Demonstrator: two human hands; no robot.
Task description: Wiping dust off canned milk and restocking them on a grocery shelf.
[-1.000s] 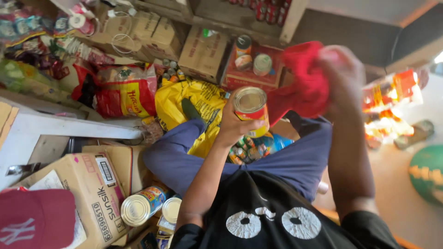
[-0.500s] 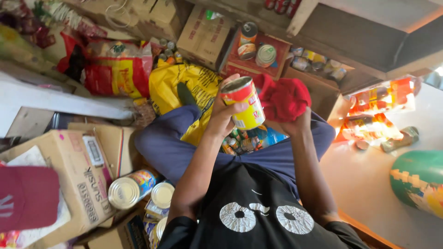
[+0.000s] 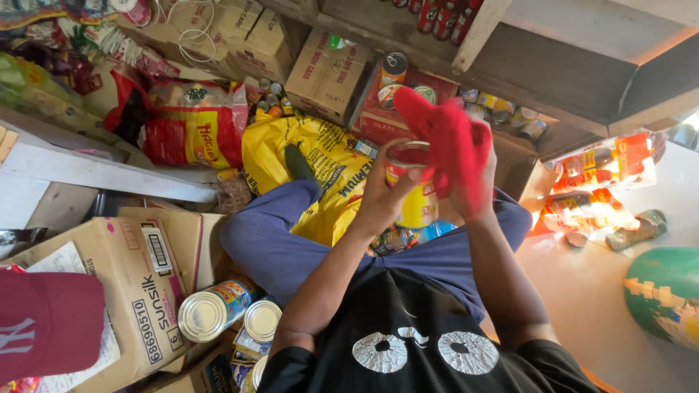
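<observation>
Lay at far left: dark red cap [image 3: 47,320], brown cardboard box [image 3: 109,291], two silver-topped tin cans [image 3: 218,309] on their sides. Gripped in left hand [image 3: 382,200], over the lap: yellow-labelled tin can [image 3: 415,185], upright. Pressed against its right side: red cloth [image 3: 448,142], clutched in closed right hand [image 3: 477,193]. Far right: green ball [image 3: 666,295].

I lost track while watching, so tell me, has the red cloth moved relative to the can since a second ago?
Yes. The red cloth in the right hand has come down from up and right of the can to press against its top.
</observation>
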